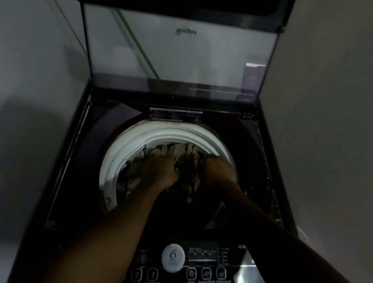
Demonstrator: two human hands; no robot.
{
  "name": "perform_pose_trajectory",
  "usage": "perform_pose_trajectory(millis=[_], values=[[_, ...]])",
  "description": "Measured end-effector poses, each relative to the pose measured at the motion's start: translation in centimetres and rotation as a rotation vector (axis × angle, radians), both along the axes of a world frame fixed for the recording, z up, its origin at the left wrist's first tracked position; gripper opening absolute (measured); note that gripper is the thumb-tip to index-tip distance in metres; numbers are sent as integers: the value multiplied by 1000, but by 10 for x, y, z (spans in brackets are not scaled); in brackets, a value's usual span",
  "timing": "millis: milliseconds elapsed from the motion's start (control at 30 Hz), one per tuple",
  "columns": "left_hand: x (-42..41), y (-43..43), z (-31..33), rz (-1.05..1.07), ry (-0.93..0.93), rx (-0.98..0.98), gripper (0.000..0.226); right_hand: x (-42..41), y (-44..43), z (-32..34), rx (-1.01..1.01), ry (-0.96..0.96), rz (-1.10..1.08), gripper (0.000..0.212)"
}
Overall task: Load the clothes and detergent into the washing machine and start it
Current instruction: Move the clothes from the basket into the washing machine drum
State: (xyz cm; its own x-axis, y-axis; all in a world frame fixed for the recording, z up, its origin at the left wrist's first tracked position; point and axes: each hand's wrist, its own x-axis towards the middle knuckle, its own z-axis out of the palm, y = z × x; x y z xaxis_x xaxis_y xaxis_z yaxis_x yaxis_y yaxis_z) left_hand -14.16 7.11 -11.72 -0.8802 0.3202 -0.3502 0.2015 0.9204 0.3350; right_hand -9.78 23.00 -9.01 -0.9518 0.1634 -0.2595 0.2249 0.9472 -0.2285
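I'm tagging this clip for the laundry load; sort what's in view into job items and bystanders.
Job: dark top-loading washing machine, raised glass lid, white drum rim, crumpled beige clothes, left hand, right hand, black button panel.
Bystanders: green cord behind the lid, grey walls.

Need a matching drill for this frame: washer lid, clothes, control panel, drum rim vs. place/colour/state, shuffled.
Things:
1 lid
2 clothes
3 control panel
4 drum rim

Place, colour or state:
a white ring
b crumpled pile
c raised, glass, at the back
d front edge, nearest the camera

Pairs: 1-c, 2-b, 3-d, 4-a.
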Motion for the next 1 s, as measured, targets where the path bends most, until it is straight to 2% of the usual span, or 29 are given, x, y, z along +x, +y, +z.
perform_pose_trajectory(millis=[100,267,500,633,767,1000], values=[[24,22,28,8,71,73,32,17,21,16,-36,155,-43,39],[84,71,61,55,143,142,44,74,62,48,-7,342,-23,32],[170,144,88,28,198,229,55,163,136,76,-14,476,-32,27],[207,182,85,-91,307,250,60,203,178,83,-53,491,-51,29],[228,221,89,-142,403,236,53,229,215,86,-69,489,-85,29],[246,278,65,-202,342,270,54,258,268,53,-130,407,-199,29]])
